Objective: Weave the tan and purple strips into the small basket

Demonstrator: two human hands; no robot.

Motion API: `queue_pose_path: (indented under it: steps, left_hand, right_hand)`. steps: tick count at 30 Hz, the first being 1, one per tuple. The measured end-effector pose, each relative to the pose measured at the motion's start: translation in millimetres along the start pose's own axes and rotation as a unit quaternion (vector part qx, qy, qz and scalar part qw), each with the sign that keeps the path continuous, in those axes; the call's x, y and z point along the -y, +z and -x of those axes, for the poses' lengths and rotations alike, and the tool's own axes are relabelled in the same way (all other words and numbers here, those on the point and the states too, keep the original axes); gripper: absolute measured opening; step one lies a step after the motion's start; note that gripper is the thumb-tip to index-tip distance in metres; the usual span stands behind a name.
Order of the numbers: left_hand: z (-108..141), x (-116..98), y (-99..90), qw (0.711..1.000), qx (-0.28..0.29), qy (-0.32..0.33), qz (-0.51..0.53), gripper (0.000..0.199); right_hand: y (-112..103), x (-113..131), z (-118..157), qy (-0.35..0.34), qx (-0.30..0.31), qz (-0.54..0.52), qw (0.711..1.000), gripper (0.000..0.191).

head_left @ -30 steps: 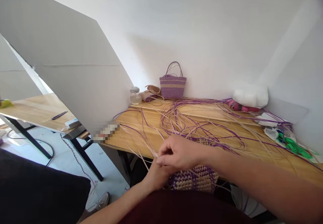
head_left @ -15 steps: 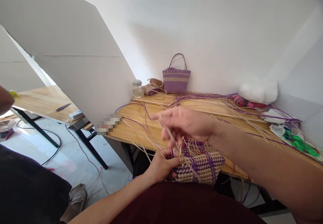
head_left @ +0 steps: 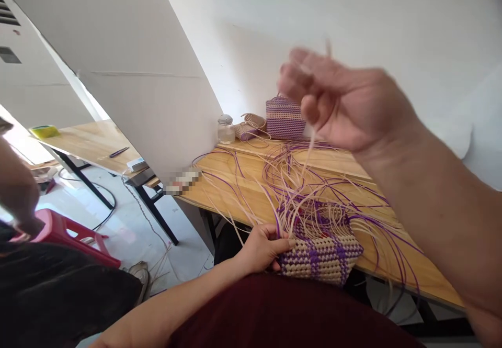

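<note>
Weaving, probably: left hand point(head_left: 263, 248) is pinching half-woven basket point(head_left: 323, 261), right hand point(head_left: 345, 97) is gripping beige strand point(head_left: 309, 155), likely needing steady tension next

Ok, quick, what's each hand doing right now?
Left hand: closed, fingers pinching the edge of the woven purple-and-beige piece.
Right hand: raised, blurred, fingers curled around a pale strand.
</note>
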State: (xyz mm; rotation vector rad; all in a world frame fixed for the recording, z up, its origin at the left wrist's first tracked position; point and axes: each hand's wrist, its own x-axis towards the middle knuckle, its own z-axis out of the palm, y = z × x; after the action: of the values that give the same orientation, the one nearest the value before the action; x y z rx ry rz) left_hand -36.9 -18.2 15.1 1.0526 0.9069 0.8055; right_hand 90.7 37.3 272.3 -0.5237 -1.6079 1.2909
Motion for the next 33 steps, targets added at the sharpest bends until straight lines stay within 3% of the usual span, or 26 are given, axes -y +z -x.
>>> queue_pose_path:
  steps: [2, 4, 6, 7, 8, 10, 13, 17, 21, 24, 29, 33]
  left_hand:
    - [1, 0, -0.3, 1.000, 0.000, -0.011, 0.015, 0.039]
    - [1, 2, -1.4, 0.999, -0.004, -0.025, 0.025, 0.040]
    - [1, 4, -3.3, 0.999, -0.010, -0.043, 0.024, 0.041]
    - [0, 5, -4.4, 0.999, -0.011, -0.048, 0.021, 0.040]
    - [0, 6, -5.5, 0.999, -0.009, -0.050, 0.016, 0.040]
    - [0, 7, -7.5, 0.999, -0.002, -0.045, 0.006, 0.039]
    - [0, 9, -9.2, 0.999, 0.000, -0.048, -0.004, 0.039]
    - [2, 6, -8.4, 0.998, -0.007, -0.065, -0.002, 0.039]
    - [4, 1, -5.5, 0.998, -0.008, -0.063, 0.000, 0.040]
    - [5, -1, -4.2, 0.998, -0.010, -0.054, -0.007, 0.040]
    - [5, 5, -6.5, 0.999, -0.031, -0.043, -0.013, 0.037]
    - [5, 12, -6.9, 0.997, -0.025, -0.053, 0.046, 0.038]
  right_hand:
    - [-10, 1, -9, 0.005, -0.006, 0.076, 0.997, 0.031]
    - [-20, -17, -10, 0.106, 0.083, 0.232, 0.963, 0.032]
    - [-26, -51, 1, 0.215, 0.243, 0.394, 0.860, 0.033]
    - [-27, -69, 10, 0.239, 0.323, 0.449, 0.798, 0.028]
    - [-26, -85, 20, 0.237, 0.377, 0.482, 0.755, 0.022]
    - [-20, -110, 39, 0.221, 0.418, 0.511, 0.718, 0.017]
    - [-14, -123, 54, 0.220, 0.407, 0.527, 0.712, 0.018]
    - [-12, -118, 56, 0.206, 0.422, 0.535, 0.702, 0.012]
    - [-12, -120, 57, 0.128, 0.416, 0.496, 0.751, 0.005]
    - [-11, -130, 58, 0.135, 0.409, 0.432, 0.792, 0.015]
    - [-12, -150, 58, 0.148, 0.405, 0.426, 0.795, 0.009]
    - [-11, -156, 58, 0.153, 0.408, 0.413, 0.800, 0.019]
